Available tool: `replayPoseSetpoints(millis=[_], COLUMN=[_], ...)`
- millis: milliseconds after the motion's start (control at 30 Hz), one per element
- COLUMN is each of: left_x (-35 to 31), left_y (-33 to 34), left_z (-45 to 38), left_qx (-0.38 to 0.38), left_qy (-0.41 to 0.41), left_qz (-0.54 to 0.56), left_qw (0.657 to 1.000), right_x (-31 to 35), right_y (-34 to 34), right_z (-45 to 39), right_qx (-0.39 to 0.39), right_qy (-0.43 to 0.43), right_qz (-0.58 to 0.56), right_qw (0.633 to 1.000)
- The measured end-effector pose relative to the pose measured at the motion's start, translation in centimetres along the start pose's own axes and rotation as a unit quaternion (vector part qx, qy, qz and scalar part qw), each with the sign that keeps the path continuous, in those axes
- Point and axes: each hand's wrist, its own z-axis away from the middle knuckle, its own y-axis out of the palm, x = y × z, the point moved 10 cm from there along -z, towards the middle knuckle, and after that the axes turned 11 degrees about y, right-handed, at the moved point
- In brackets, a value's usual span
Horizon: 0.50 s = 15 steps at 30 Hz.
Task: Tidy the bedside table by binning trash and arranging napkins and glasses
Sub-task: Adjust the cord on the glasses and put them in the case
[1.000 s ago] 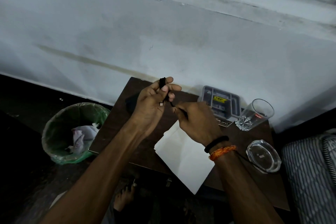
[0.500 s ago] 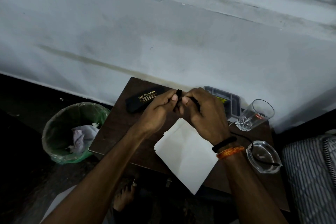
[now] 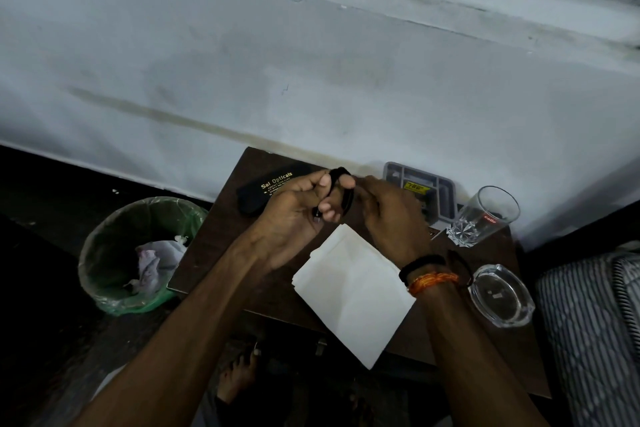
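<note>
Looped more cord (image 3: 341, 189) round left hand (image 3: 294, 215) fingers; right hand (image 3: 388, 215) pinching it; keep coils snug above table (image 3: 221, 239).

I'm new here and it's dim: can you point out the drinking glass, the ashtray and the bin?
drinking glass (image 3: 485, 217), head view, its clear side wall.
ashtray (image 3: 519, 314), head view, its thick glass rim.
bin (image 3: 104, 239), head view, its green-lined rim.
</note>
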Motion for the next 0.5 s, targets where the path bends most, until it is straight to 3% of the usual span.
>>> replayPoseSetpoints(millis=[300,500], left_x=[-0.9,-1.4], left_y=[-2.6,-4.1], left_z=[-0.8,-0.8], left_qx=[-0.077,-0.119], left_qy=[0.061,0.105], left_qz=[0.04,-0.148], left_qw=[0.994,0.976], right_x=[1.8,3.5], right_y=[1.9,2.4], right_z=[0.9,2.0], right_qx=[0.083,0.122], right_qy=[-0.012,-0.049], right_qz=[0.072,0.076], right_qw=[0.994,0.988])
